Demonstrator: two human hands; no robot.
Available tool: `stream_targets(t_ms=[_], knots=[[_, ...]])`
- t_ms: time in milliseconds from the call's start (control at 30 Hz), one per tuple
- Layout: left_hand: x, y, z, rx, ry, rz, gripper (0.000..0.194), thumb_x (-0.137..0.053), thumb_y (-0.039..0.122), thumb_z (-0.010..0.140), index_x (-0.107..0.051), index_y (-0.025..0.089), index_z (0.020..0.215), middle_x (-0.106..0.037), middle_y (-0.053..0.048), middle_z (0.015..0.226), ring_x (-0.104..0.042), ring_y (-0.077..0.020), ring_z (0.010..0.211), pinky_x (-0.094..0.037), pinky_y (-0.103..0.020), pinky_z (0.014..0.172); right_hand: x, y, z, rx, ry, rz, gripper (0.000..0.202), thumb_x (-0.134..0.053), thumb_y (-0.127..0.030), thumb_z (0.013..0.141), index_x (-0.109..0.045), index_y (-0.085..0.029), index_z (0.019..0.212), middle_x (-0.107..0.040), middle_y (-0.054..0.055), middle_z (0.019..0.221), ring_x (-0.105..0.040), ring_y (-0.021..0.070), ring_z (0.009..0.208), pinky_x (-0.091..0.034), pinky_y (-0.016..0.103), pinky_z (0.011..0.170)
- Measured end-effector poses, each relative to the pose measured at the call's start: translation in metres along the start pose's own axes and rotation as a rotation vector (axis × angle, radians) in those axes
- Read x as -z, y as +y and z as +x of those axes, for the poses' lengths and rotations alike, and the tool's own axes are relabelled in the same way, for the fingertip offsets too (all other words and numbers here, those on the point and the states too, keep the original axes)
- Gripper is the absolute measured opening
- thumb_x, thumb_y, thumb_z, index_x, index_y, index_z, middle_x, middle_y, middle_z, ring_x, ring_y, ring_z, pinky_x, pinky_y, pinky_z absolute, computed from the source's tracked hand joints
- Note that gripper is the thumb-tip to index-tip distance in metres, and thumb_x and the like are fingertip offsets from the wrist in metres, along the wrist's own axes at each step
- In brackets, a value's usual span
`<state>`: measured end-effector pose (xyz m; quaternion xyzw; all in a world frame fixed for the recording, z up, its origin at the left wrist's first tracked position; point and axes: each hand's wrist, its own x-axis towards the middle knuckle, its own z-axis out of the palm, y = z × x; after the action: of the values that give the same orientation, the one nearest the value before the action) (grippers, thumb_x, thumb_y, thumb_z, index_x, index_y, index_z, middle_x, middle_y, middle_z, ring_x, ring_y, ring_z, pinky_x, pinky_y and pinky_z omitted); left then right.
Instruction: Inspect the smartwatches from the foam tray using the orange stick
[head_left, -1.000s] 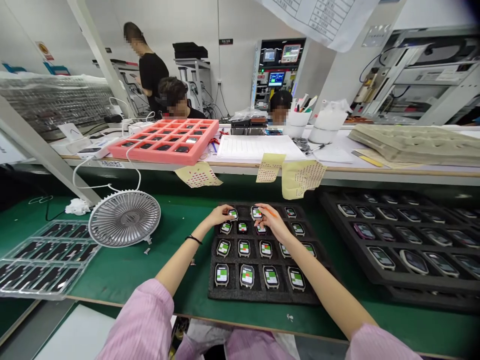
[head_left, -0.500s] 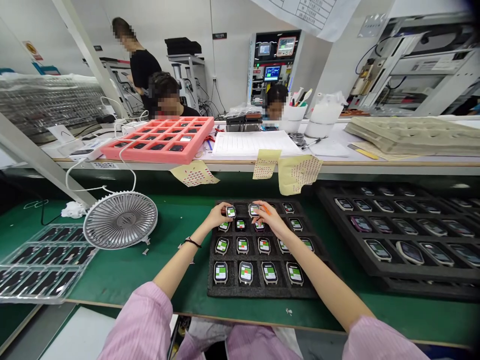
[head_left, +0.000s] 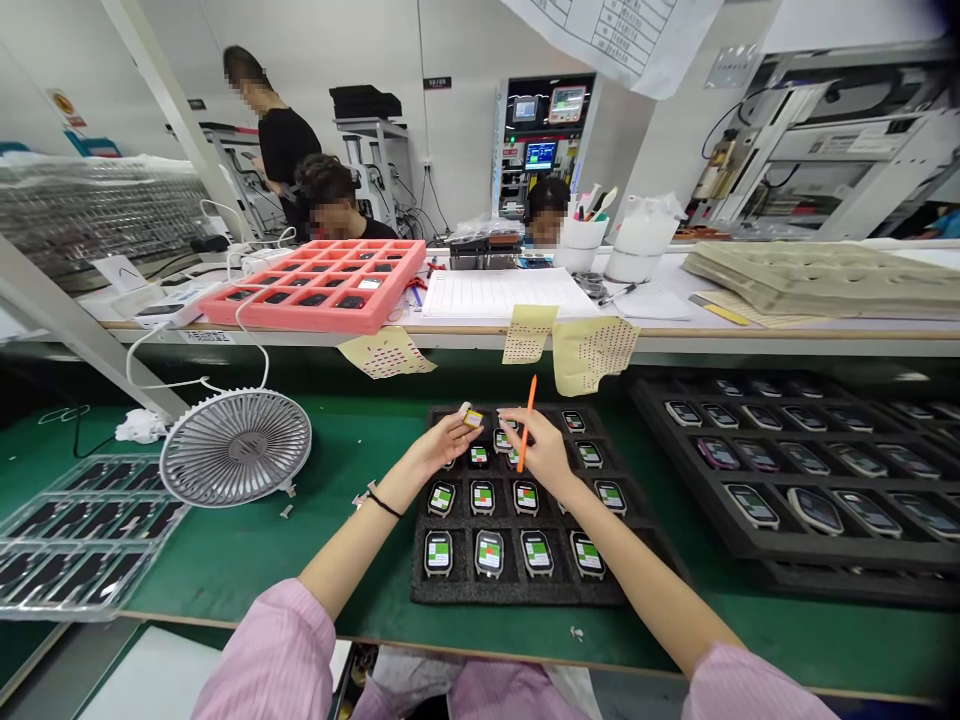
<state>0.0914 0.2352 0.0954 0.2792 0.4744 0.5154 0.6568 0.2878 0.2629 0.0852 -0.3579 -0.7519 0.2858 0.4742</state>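
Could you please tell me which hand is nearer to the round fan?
Left: the left hand is right of the fan, at the left edge of the black tray. The right hand is farther right, over it.

Lit watches (head_left: 526,497) face-up in black tray (head_left: 463,560), tilted orange pen (head_left: 532,394) above.

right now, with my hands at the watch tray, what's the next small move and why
Perhaps tilt the left hand to show the other side of the small yellow-edged item. The side in view looks unlit, while the watches in the near rows of the black tray lie face up and lit. The right hand already has an orange stick.
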Motion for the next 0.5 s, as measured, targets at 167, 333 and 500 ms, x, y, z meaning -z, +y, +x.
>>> stream_targets(t_ms=[167,333,500], knots=[[-0.028,-0.004,-0.014,0.085,-0.064,-0.231,0.017,-0.06,0.028,0.088,-0.067,0.013,0.084,-0.068,-0.007,0.087,-0.066,-0.0097,0.076,-0.052,-0.017,0.066,-0.01,-0.01,-0.006,0.47,0.082,-0.134,0.028,-0.058,-0.019,0.091,-0.067,-0.023,0.117,-0.067,0.009,0.125,-0.063,0.0242,0.118,-0.05,0.043,0.104],[-0.042,-0.006,-0.025,0.157,-0.107,-0.333,0.024,-0.057,0.031,0.092,-0.065,0.012,0.078,-0.064,-0.005,0.076,-0.063,-0.0092,0.07,-0.052,-0.017,0.067,-0.006,-0.006,-0.007,0.583,0.165,-0.233,0.035,-0.059,-0.014,0.091,-0.065,-0.023,0.124,-0.068,0.009,0.124,-0.067,0.023,0.111,-0.056,0.04,0.099],[-0.042,-0.005,-0.029,0.185,-0.136,-0.338,0.024,-0.059,0.032,0.09,-0.065,0.011,0.079,-0.065,-0.007,0.079,-0.064,-0.0112,0.076,-0.05,-0.019,0.067,-0.002,-0.005,-0.007,0.614,0.174,-0.218,0.04,-0.057,-0.012,0.092,-0.062,-0.024,0.13,-0.068,0.008,0.124,-0.068,0.0226,0.11,-0.058,0.037,0.095]])
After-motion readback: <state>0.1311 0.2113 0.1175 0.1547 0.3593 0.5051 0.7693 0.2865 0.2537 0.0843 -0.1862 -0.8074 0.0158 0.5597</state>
